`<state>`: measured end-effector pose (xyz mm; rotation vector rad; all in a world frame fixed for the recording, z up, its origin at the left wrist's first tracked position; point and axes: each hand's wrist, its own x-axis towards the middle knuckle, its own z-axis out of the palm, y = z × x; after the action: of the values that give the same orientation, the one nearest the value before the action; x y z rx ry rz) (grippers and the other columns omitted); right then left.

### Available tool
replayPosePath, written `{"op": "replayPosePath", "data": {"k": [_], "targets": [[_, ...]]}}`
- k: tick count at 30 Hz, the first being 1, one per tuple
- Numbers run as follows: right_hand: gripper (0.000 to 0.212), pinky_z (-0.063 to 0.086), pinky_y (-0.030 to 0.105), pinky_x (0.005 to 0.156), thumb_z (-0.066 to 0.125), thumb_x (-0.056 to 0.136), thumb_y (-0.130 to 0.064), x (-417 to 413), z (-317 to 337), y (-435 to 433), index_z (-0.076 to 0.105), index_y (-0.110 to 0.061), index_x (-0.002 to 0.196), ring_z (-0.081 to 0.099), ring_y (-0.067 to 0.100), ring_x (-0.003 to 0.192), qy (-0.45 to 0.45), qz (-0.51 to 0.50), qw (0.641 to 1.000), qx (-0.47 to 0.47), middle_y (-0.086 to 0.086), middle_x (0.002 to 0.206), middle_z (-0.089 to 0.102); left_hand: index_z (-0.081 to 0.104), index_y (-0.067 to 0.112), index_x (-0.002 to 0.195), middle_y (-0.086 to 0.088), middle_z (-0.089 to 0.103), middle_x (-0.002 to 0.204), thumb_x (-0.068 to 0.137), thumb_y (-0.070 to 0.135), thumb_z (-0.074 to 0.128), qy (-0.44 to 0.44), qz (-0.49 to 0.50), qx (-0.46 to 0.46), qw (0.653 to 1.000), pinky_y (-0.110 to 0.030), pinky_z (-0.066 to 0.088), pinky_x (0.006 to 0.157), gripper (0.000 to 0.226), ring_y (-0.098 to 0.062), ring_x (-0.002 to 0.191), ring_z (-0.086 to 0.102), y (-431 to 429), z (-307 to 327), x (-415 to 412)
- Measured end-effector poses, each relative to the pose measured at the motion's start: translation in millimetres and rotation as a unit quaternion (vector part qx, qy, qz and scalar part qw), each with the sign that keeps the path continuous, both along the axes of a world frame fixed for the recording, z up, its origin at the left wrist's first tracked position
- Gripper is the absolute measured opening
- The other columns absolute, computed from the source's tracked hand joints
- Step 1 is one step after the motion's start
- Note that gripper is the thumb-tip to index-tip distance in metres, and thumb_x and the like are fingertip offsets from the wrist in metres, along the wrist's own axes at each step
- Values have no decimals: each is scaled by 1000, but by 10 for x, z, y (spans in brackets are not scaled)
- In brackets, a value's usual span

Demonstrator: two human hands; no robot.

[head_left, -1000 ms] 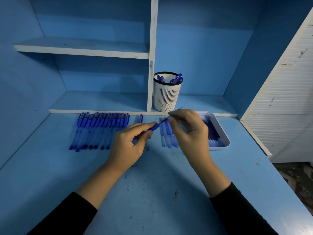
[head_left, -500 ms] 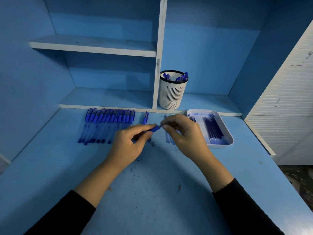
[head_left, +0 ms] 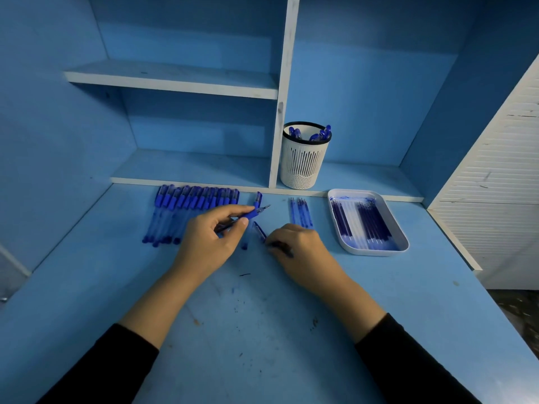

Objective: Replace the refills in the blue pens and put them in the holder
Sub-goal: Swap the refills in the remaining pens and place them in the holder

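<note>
Left hand [head_left: 208, 237] at centre frame, fingers curled round a blue pen [head_left: 253, 212], bare tip pointing to the upper right. Right hand [head_left: 300, 250] just right of it, knuckles up, fingertips pinching the end of a short dark piece [head_left: 260, 231] lying on the desk [head_left: 262, 330] — cap or old refill, can't tell.

A lone pen [head_left: 257, 198] lies between the hands. Row of pens [head_left: 189, 208] to the left, loose refills [head_left: 300, 212] to the right, tray [head_left: 376, 252] of refills further right. Holder [head_left: 303, 166] is on the shelf at upper centre with some pens already in it.

Risks: the small piece could slip from the pinch and roll. The exposed tip could smear ink. The right wrist could nudge the loose refills — used and fresh ones look alike, so they are easy to mix up.

No readable brand or writing.
</note>
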<state>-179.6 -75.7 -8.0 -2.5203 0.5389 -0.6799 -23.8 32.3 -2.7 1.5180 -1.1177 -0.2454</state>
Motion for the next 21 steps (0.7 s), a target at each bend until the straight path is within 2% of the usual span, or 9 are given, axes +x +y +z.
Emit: {"op": "replayPosePath", "data": {"k": [3, 5, 7, 9, 12, 15, 18, 21], "targets": [[12, 48, 13, 73, 67, 85, -4, -7, 83, -13, 72, -14, 89, 62, 5, 73, -101, -70, 984, 131, -6, 83, 68, 72, 33, 102, 18, 73, 94, 91, 8, 67, -7, -4, 4, 1000, -12, 51, 79, 28, -7, 90, 66, 8, -2, -14], [13, 49, 14, 69, 68, 85, -2, -19, 157, -25, 71, -15, 86, 63, 5, 69, -202, -88, 945, 242, -5, 79, 70, 72, 35, 100, 19, 72, 94, 90, 8, 67, -10, -6, 4, 1000, -15, 52, 79, 30, -8, 89, 66, 7, -11, -16], [15, 49, 14, 63, 67, 85, 1, -36, 224, -21, 71, -14, 86, 63, 10, 71, -267, -78, 911, 304, -1, 80, 71, 72, 36, 100, 20, 72, 95, 89, 8, 68, -13, -11, 5, 1000, -19, 53, 81, 31, -8, 91, 66, 4, -20, -20], [14, 49, 14, 61, 67, 85, 2, -41, 241, -9, 72, -11, 87, 63, 12, 72, -289, -67, 903, 311, 0, 80, 72, 72, 37, 100, 21, 72, 96, 89, 8, 68, -17, -16, 9, 1000, -22, 54, 83, 31, -8, 93, 66, 2, -26, -27], [13, 51, 18, 75, 68, 84, 2, -30, 203, 0, 73, -9, 89, 68, 12, 81, -286, -55, 915, 280, 2, 86, 73, 71, 39, 99, 21, 72, 97, 89, 8, 68, -21, -23, 12, 999, -27, 54, 84, 33, -8, 94, 66, 4, -26, -41], [15, 52, 22, 81, 68, 84, 1, -27, 169, -18, 73, -11, 91, 69, 15, 85, -278, -53, 925, 256, 2, 89, 74, 70, 40, 99, 23, 71, 98, 89, 7, 68, -32, -27, 8, 999, -28, 54, 83, 34, -8, 92, 66, 11, -19, -50], [16, 52, 22, 78, 69, 84, 1, -31, 157, -30, 73, -12, 91, 69, 12, 82, -271, -47, 931, 240, 2, 88, 74, 69, 41, 99, 26, 70, 97, 87, 17, 67, -44, -37, 2, 998, -25, 54, 82, 27, -6, 91, 66, 10, -9, -75], [15, 47, 18, 69, 68, 85, -2, -29, 157, -22, 72, -15, 91, 65, 5, 72, -228, -27, 942, 247, 0, 85, 73, 70, 40, 100, 25, 70, 99, 85, 22, 63, -54, -44, 0, 998, -25, 55, 82, 24, -7, 93, 66, 2, -25, -80]]}}
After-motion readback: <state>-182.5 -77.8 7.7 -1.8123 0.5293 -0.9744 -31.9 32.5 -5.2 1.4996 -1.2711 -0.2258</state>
